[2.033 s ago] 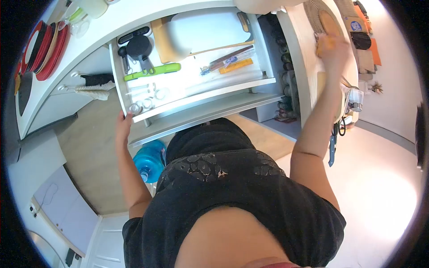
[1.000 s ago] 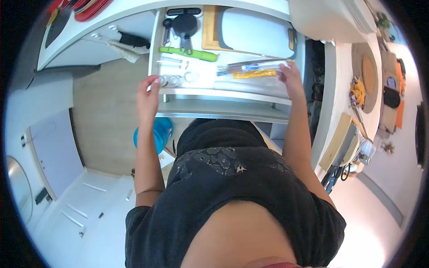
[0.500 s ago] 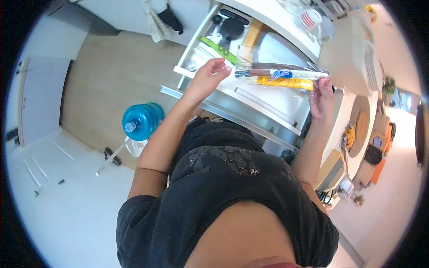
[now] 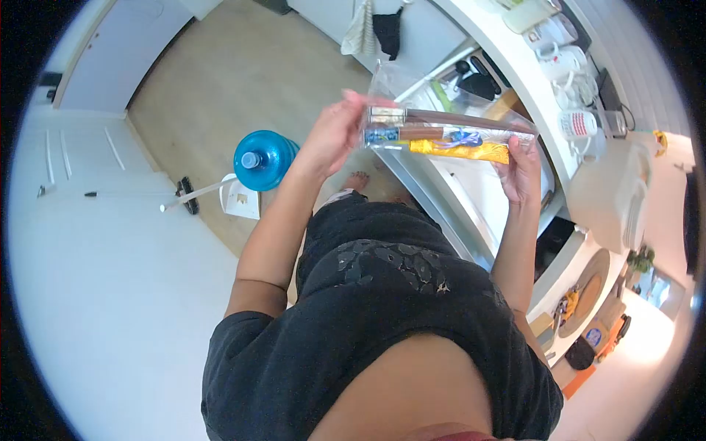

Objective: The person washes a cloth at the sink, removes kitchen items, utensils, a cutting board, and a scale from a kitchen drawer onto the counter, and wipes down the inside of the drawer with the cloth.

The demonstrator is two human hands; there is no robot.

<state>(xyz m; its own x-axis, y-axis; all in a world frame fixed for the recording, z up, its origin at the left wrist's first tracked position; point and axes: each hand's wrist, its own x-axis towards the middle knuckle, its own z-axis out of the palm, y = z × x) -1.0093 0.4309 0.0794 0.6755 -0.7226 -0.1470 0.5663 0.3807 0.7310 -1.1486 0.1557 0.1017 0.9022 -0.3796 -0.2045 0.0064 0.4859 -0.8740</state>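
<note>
Both hands hold a clear plastic bag (image 4: 434, 114) above an open drawer. Inside it lie brown sticks (image 4: 456, 119) that look like chopsticks, with patterned blue and silver ends, and a shiny yellow wrapper (image 4: 463, 151). My left hand (image 4: 334, 136) is closed at the bag's left end, its fingertips slightly blurred. My right hand (image 4: 521, 173) pinches the lower right end, thumb on top. Beneath the bag, the white drawer (image 4: 471, 198) shows black utensils (image 4: 478, 84) and a green item, partly seen through the plastic.
A blue water jug (image 4: 265, 160) stands on the floor to the left, near a white dustpan (image 4: 239, 198). Mugs (image 4: 562, 62) line the counter at upper right. A cloth and a black mitt (image 4: 387, 33) hang from a cabinet front. A woven round mat (image 4: 585, 294) lies on the right counter.
My left hand, apart from the bag before, has come onto its left end. The bag is now spread between both hands and tilted more toward me. The view has swung round.
</note>
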